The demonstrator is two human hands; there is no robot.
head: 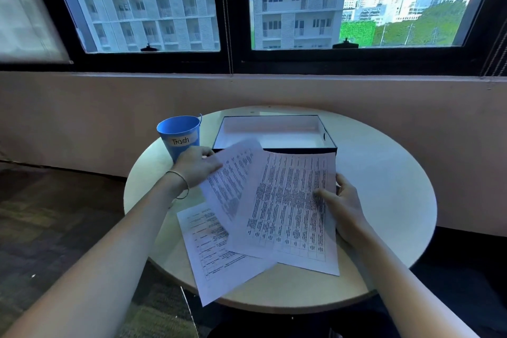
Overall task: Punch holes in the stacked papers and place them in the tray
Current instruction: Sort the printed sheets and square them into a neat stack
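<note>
3 printed sheets (290, 208) overlap near the table (384, 173) centre, text illegible. Left hand (197, 166) pinches 1 sheet; right hand (343, 204), partly hidden, grips another. 1 tray (274, 133), 1 bucket (178, 134) beyond.

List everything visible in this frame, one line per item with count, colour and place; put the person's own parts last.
Printed sheets: at least three, white with black tables, fanned over the table's near half.
Tray: one, black outside, white inside, far side of the table, nothing in it.
Trash bucket: one, blue, labelled "Trash", left of the tray.
Table: one, round, pale.
Windows: two panes, dark frames, behind the table.
Left hand: holding the tilted middle sheet.
Right hand: gripping the top sheet's right edge.
</note>
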